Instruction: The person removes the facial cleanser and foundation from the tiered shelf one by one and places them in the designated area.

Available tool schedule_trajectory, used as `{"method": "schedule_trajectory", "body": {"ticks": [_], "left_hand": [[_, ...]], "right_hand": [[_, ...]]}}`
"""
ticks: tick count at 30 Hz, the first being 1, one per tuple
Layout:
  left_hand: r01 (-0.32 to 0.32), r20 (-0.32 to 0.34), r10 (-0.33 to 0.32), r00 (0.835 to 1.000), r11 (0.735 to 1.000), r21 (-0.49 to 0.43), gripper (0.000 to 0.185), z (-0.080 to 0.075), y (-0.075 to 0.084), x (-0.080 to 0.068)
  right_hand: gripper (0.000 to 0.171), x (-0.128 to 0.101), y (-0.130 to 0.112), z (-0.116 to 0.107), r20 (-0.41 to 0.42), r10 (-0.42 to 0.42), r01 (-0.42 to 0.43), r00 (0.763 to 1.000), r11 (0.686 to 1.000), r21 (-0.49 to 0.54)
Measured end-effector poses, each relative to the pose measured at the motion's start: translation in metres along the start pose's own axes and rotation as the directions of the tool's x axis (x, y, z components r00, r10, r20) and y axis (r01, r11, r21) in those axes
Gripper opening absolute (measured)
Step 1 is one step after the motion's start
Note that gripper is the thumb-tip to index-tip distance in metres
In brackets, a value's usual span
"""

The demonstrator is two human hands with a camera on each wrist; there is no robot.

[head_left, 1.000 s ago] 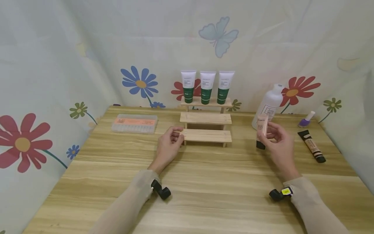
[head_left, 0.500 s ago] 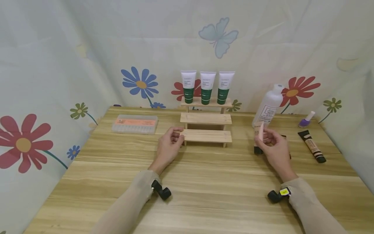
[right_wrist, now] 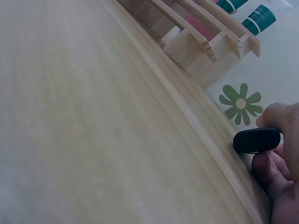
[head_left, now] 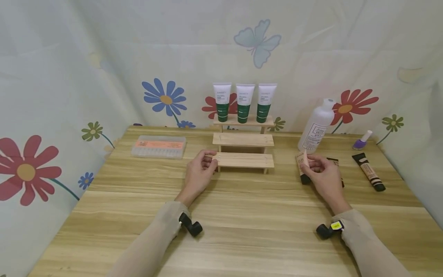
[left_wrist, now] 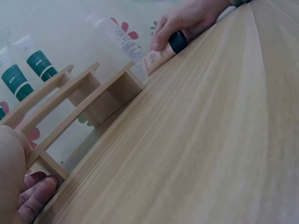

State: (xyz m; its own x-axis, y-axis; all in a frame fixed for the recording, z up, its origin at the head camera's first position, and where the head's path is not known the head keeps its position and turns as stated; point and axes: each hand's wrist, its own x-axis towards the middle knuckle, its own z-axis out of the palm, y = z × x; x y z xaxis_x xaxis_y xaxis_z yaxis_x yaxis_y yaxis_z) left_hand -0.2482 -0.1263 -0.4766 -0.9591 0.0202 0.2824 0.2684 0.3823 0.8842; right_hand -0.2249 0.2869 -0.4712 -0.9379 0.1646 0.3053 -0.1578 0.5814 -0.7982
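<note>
My left hand (head_left: pixel 199 171) grips the left end of the lowest step of a three-tier wooden display stand (head_left: pixel 245 160). In the left wrist view, its thumb and fingers pinch around the step's end (left_wrist: pixel 39 158). My right hand (head_left: pixel 325 177) pinches a pink BB cream tube (head_left: pixel 302 165) with a black cap, tilted and low at the tabletop, right of the stand. The right wrist view shows the black cap (right_wrist: pixel 257 140) end-on between thumb and fingers. Another dark-capped tube (head_left: pixel 333 161) lies behind the right hand, mostly hidden. Several white-and-green tubes (head_left: pixel 243 104) stand upright on the top step.
A white bottle (head_left: pixel 315 129) stands behind the right hand. Farther right are a purple nail polish bottle (head_left: pixel 360 143) and a black-and-beige tube (head_left: pixel 368 172) lying flat. A clear flat case (head_left: pixel 159 147) with an orange label lies left of the stand. A patterned curtain (head_left: pixel 187 34) hangs behind the table.
My right hand has lowered the BB cream tube toward the table and slightly left, tipping it from nearly upright. The tube behind that hand has come partly into view. My left hand stays put.
</note>
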Motion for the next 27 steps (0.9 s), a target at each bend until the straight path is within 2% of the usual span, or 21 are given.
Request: {"method": "schedule_trajectory", "body": {"ticks": [10,27], "left_hand": [[0.005,-0.002,-0.005,1.0,1.0,-0.003,0.024,0.0004,-0.0002,0.0004],[-0.004,-0.003,0.004,1.0,1.0,0.007,0.023,0.0006,-0.0018,0.0009]], "right_hand": [[0.043,-0.0011,-0.0015,0.0,-0.031,0.033,-0.034,0.999,0.999,-0.025],[0.035,-0.0032,-0.0018,0.0037,-0.093,0.013,-0.018,0.996,0.999,-0.046]]}}
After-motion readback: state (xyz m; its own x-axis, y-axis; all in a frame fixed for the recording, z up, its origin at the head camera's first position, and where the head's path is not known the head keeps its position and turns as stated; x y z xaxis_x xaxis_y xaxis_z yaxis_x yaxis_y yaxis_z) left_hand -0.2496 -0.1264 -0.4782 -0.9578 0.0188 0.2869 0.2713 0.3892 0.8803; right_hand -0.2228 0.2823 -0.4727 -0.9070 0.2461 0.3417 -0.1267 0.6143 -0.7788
